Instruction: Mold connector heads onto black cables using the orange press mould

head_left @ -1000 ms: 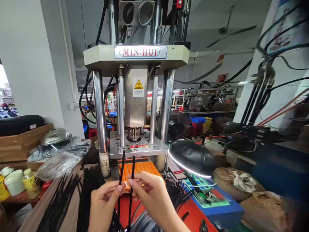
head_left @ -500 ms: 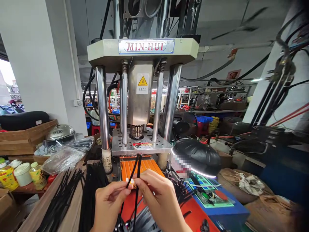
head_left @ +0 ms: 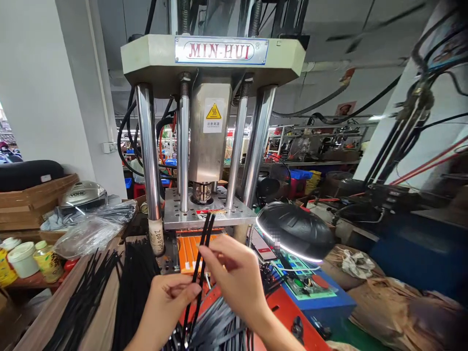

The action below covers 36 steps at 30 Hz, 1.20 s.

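Note:
Two narrow black strips point(head_left: 206, 231) stand nearly upright side by side in front of the press, their upper ends close together. My left hand point(head_left: 170, 300) pinches them at the lower middle between thumb and fingers. Higher up, my right hand point(head_left: 234, 273) is closed around the strips with thumb and forefinger. Beneath my hands, a pile of loose dark strips point(head_left: 219, 319) lies on the red surface. Behind the held strips are the orange ribbed plate point(head_left: 188, 248) and the perforated metal platen point(head_left: 230, 214) of the press.
The press's pale green head point(head_left: 153, 58) rises on steel columns point(head_left: 148, 146). Bundles of black strips point(head_left: 133, 287) lie at left, near bottles and a plastic bag point(head_left: 87, 236). At right, a lit black lamp point(head_left: 294, 229) hangs over a green control panel point(head_left: 307, 282).
The two strips have been brought nearly parallel, their tops now higher against the platen. My right hand has moved up the strips, and my left hand sits lower. The view has shifted slightly.

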Each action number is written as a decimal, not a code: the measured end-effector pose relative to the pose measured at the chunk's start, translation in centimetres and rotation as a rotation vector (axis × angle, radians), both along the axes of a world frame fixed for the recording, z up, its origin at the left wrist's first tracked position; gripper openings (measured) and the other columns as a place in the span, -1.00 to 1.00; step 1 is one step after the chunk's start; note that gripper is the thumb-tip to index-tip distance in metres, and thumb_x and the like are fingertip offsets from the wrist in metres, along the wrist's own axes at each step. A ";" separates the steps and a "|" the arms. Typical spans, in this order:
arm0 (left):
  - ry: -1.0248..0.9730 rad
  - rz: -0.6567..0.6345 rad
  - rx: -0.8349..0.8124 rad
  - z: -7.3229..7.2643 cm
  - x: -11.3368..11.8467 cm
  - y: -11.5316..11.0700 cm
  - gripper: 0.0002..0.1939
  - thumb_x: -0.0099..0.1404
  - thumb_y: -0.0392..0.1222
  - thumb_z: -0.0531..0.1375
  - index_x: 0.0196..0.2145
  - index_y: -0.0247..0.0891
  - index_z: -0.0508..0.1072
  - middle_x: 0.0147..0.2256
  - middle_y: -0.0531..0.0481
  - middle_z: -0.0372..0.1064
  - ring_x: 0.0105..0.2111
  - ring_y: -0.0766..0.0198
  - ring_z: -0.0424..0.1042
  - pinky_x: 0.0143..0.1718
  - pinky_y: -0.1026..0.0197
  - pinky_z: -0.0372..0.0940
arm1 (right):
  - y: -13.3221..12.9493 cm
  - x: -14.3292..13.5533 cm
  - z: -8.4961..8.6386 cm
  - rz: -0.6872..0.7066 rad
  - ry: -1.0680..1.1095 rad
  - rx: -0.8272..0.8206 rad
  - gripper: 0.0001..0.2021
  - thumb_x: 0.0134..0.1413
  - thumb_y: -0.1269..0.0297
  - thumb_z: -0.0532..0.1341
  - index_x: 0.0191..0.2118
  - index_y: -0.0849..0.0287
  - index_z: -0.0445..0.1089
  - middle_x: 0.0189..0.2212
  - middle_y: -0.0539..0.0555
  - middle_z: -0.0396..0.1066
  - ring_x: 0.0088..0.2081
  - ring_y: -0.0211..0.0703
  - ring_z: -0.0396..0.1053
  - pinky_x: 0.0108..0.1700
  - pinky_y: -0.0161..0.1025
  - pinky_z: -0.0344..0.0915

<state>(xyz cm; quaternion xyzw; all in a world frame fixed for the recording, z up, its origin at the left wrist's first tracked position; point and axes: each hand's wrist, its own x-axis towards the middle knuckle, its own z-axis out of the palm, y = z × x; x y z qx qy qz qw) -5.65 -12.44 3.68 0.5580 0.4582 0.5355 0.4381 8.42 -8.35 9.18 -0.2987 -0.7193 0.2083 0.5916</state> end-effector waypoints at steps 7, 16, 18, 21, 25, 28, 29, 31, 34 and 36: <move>0.147 -0.226 -0.139 -1.3 0.5 0.9 -0.61 0.17 0.08 0.21 -0.54 -0.32 0.54 -0.58 -0.02 0.40 -0.57 0.34 0.26 -0.51 0.35 0.08 | 5.6 0.5 2.3 0.061 0.110 -0.332 -0.72 0.04 0.09 0.21 -0.41 0.24 0.45 -0.72 -0.06 0.24 -0.68 -0.35 0.14 -0.63 -0.40 0.05; 0.202 -0.155 -0.181 -4.0 -0.2 2.6 -0.64 0.21 0.01 0.17 -0.55 -0.33 0.47 -0.55 -0.02 0.41 -0.50 0.28 0.34 -0.44 0.32 0.16 | 5.2 1.0 -3.3 0.276 0.112 -0.632 -0.51 -0.01 -0.07 0.23 -0.08 0.23 0.44 -0.60 -0.06 0.24 -0.63 -0.34 0.14 -0.67 -0.43 0.02; 0.211 -0.161 -0.202 -4.8 -0.6 2.7 -0.64 0.22 0.02 0.17 -0.52 -0.34 0.49 -0.54 -0.03 0.41 -0.49 0.27 0.35 -0.43 0.32 0.17 | 5.4 1.0 -3.8 0.285 0.135 -0.626 -0.56 -0.08 -0.05 0.28 -0.19 0.23 0.46 -0.61 -0.07 0.22 -0.64 -0.35 0.13 -0.67 -0.43 -0.01; 0.228 -0.169 -0.221 -5.8 -1.1 2.8 -0.62 0.23 0.04 0.16 -0.48 -0.36 0.52 -0.52 -0.04 0.42 -0.48 0.26 0.36 -0.42 0.31 0.21 | 5.8 0.8 -4.1 0.265 0.179 -0.619 -0.62 -0.10 -0.05 0.29 -0.38 0.23 0.44 -0.66 -0.09 0.16 -0.66 -0.38 0.05 -0.68 -0.42 -0.07; 0.241 -0.154 -0.206 -6.9 -1.3 2.7 -0.62 0.25 0.02 0.15 -0.47 -0.37 0.52 -0.51 -0.05 0.43 -0.48 0.27 0.36 -0.40 0.32 0.22 | 5.9 0.6 -4.0 0.275 0.193 -0.588 -0.64 -0.07 -0.04 0.29 -0.42 0.23 0.44 -0.68 -0.09 0.13 -0.67 -0.38 0.00 -0.67 -0.41 -0.08; 0.274 -0.096 -0.155 -7.1 -1.2 2.5 -0.60 0.27 0.02 0.14 -0.54 -0.35 0.47 -0.55 -0.02 0.39 -0.50 0.29 0.34 -0.44 0.35 0.19 | 5.8 0.7 -3.9 0.250 0.177 -0.529 -0.64 -0.06 -0.04 0.28 -0.45 0.22 0.44 -0.64 -0.06 0.19 -0.64 -0.35 0.07 -0.65 -0.40 0.00; 0.283 -0.075 -0.137 -7.0 -1.2 2.4 -0.60 0.27 0.02 0.14 -0.55 -0.35 0.46 -0.56 -0.01 0.38 -0.50 0.29 0.33 -0.45 0.35 0.18 | 5.8 0.7 -3.9 0.241 0.172 -0.520 -0.64 -0.05 -0.05 0.28 -0.44 0.22 0.45 -0.62 -0.05 0.20 -0.63 -0.34 0.09 -0.64 -0.40 0.03; 0.290 -0.038 -0.108 -6.6 -1.3 2.2 -0.61 0.26 0.01 0.14 -0.55 -0.35 0.46 -0.56 0.00 0.38 -0.50 0.28 0.34 -0.46 0.35 0.17 | 5.8 0.6 -4.1 0.245 0.155 -0.518 -0.63 -0.04 -0.05 0.27 -0.40 0.22 0.45 -0.58 -0.03 0.26 -0.60 -0.33 0.14 -0.60 -0.39 0.11; 0.300 0.014 -0.086 -5.8 -1.4 2.4 -0.62 0.26 0.01 0.14 -0.53 -0.35 0.48 -0.55 0.00 0.40 -0.51 0.27 0.34 -0.47 0.35 0.17 | 5.7 0.5 -4.8 0.295 -0.030 -0.440 -0.66 -0.03 -0.01 0.29 -0.41 0.23 0.48 -0.49 0.03 0.36 -0.52 -0.28 0.24 -0.50 -0.36 0.21; 0.301 0.034 -0.082 -5.3 -1.3 2.8 -0.62 0.25 0.01 0.15 -0.54 -0.35 0.47 -0.56 0.00 0.39 -0.52 0.28 0.34 -0.49 0.35 0.17 | 5.9 0.4 -5.6 0.355 -0.168 -0.413 -0.67 0.01 0.02 0.27 -0.47 0.24 0.47 -0.51 0.03 0.37 -0.52 -0.28 0.25 -0.50 -0.37 0.20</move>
